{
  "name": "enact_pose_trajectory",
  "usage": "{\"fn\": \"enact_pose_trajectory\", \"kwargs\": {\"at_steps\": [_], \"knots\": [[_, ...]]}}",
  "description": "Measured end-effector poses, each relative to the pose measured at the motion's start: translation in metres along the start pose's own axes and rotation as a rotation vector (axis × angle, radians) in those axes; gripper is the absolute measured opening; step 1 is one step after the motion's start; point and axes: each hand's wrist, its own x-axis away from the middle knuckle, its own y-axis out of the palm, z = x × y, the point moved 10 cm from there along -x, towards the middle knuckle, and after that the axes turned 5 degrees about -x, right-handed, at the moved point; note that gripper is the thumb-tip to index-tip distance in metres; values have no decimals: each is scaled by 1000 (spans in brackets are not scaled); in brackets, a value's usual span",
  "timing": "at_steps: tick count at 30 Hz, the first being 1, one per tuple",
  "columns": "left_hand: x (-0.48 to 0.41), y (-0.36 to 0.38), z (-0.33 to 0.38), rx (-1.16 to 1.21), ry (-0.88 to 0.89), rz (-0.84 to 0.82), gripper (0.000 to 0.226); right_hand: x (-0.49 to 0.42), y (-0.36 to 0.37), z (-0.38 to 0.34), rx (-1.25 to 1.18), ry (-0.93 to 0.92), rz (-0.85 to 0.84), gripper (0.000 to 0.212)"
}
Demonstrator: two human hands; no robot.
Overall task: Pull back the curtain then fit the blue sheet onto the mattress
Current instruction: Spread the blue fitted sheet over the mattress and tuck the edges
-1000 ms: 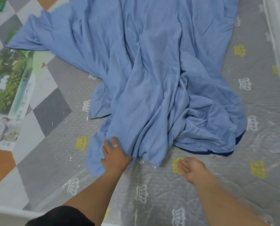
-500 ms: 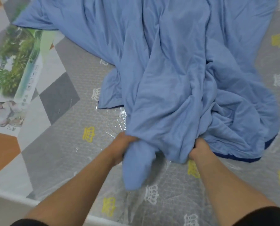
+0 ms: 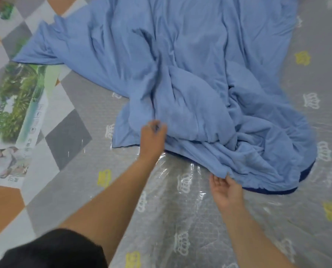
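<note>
A printed label (image 3: 16, 120) with green plants and people on it lies along the left edge of the mattress (image 3: 180, 219), on a panel checked in grey, white and orange. The rest of the mattress top is grey with white and yellow crowns, under clear, shiny wrap.

At the near left corner a black sleeve (image 3: 54, 250) shows, with the bare left arm reaching forward from it. The left hand (image 3: 152, 140) sits at the sheet's near left edge, back up, its fingers curled into a fold of the cloth and gripping it; the hand is blurred.

The sheet (image 3: 190, 74) lies crumpled and unfitted on top of the mattress, spread from the middle toward the far edge, with one corner trailing onto the checked panel above the label. Bare mattress shows on its left, near and right sides.

The right hand (image 3: 226, 192) is nearer and to the right, palm turned up, fingers loose and apart, their tips touching the sheet's near edge. Just right of it a dark blue hem (image 3: 267, 190) curves along the sheet's near right edge.
</note>
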Motion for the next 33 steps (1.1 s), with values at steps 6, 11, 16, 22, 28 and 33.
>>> {"fn": "enact_pose_trajectory", "kwargs": {"at_steps": [6, 11, 16, 22, 28, 33], "knots": [[67, 66, -108, -653, 65, -265, 57, 24, 22, 38, 207, 93, -87, 28], [38, 44, -108, -955, 95, -75, 70, 40, 4, 41, 352, 172, -99, 29], [25, 62, -101, -1114, 271, -340, 44, 46, -25, -3, 534, 125, -74, 31], [94, 61, -101, -1065, 57, -519, 36, 72, -56, -84, 532, -44, 128, 38], [207, 120, -65, -942, -36, -779, 46, 126, -20, -183, 583, -235, 243, 22], [350, 194, 16, -607, -123, -1117, 61, 220, 52, -293, 762, -557, 239, 10]]}}
